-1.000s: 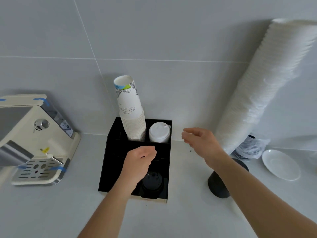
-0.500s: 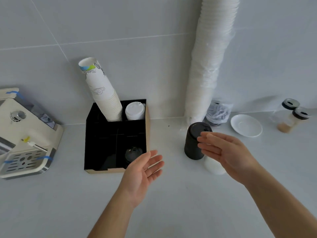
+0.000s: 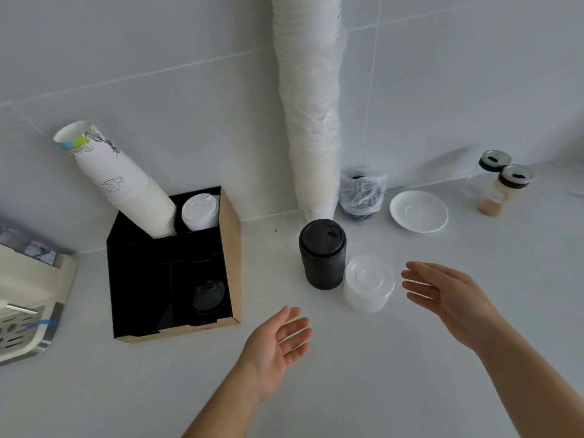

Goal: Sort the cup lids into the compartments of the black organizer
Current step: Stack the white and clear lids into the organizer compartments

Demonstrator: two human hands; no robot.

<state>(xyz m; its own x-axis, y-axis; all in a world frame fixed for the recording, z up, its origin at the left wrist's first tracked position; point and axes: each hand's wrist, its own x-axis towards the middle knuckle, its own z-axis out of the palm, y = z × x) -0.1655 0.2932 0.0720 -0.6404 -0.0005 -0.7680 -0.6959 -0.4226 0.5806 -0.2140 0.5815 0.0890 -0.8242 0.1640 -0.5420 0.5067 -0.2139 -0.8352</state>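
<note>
The black organizer (image 3: 230,248) stands on the white counter at left. White lids (image 3: 199,212) fill its back right compartment and black lids (image 3: 208,295) lie in its front right one. A stack of black lids (image 3: 322,257) stands to the organizer's right, with a stack of clear lids (image 3: 368,287) touching it. My left hand (image 3: 278,339) hovers palm up, fingers straight, in front of the black stack and holds nothing. My right hand (image 3: 442,298) is open, fingers extended toward the clear stack from the right, a short gap away.
A stack of printed paper cups (image 3: 126,188) leans out of the organizer's back left compartment. A tall sleeve of white cups (image 3: 313,121) stands against the wall. A bagged bundle of black lids (image 3: 361,194), a white saucer (image 3: 418,211), two shaker jars (image 3: 502,191) and a coffee machine (image 3: 28,298) are around.
The view has swung right, away from the organizer. My left hand left the organizer and opened palm up. My right hand moved from the black stack to the right of the clear lids.
</note>
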